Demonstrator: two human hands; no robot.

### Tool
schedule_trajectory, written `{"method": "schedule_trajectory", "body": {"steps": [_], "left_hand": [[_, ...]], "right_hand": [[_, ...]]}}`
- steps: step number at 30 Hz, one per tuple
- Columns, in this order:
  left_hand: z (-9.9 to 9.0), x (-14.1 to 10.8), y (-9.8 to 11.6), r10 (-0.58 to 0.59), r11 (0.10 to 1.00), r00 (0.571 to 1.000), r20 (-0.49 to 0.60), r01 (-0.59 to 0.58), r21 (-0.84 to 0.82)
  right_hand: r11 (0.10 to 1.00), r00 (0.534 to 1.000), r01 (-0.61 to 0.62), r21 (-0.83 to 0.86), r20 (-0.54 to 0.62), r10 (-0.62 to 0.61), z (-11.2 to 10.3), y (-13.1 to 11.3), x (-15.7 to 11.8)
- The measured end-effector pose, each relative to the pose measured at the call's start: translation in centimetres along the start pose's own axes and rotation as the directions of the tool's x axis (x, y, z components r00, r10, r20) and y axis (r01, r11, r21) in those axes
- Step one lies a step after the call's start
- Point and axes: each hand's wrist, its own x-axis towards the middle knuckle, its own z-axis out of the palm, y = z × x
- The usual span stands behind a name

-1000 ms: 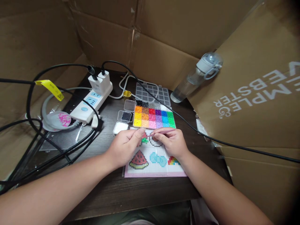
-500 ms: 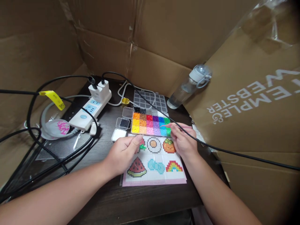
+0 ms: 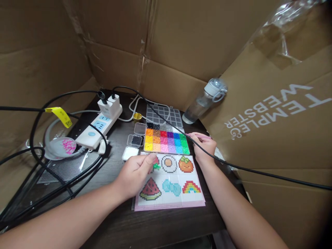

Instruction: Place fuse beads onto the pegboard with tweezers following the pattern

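Note:
My left hand is closed over the left edge of a bead pattern sheet, its thumb by the upper left picture. The sheet shows a watermelon slice, a fried egg, a persimmon, a bow and a rainbow. My right hand is closed around pink tweezers, to the right of the bead box; a black cable crosses in front of them and their tips are hard to make out. Small beads sorted by colour fill the bead box, just beyond the sheet. Its gridded lid lies folded back.
Left of the box stand small clear cases, one with black beads and one with white. A power strip, looped black cables and a dish of pink beads lie further left. A water bottle leans at back right. Cardboard walls surround the table.
My right hand has drawn the tweezers away from the blue and green beads, out past the box's right side. My left hand stays at the sheet. The view has shifted slightly.

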Motion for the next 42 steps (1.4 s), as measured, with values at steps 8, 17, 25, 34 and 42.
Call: {"method": "schedule_trajectory", "body": {"steps": [8, 17, 25, 34, 42], "left_hand": [[-0.1, 0.0, 0.1, 0.006, 1.000, 1.000, 0.003, -0.006, -0.009], [0.0, 0.1, 0.1, 0.010, 0.999, 1.000, 0.005, -0.010, -0.051], [0.0, 0.1, 0.1, 0.016, 0.999, 1.000, -0.002, -0.016, -0.046], [0.0, 0.1, 0.1, 0.016, 0.999, 1.000, -0.002, -0.016, -0.038], [0.0, 0.1, 0.1, 0.021, 0.999, 1.000, 0.002, -0.020, -0.047]], "right_hand": [[0.985, 0.987, -0.070, 0.156, -0.130, 0.090, -0.2, -1.3, -0.9], [0.994, 0.941, -0.039, 0.100, 0.337, 0.003, 0.4, -7.3, -7.2], [0.998, 0.927, -0.008, 0.069, 0.375, -0.018, 1.2, -7.1, -9.4], [0.949, 0.904, 0.313, 0.046, 0.292, -0.312, 1.3, -7.2, -9.4], [0.935, 0.893, 0.355, 0.015, 0.292, -0.343, 1.4, -7.1, -9.4]]}}
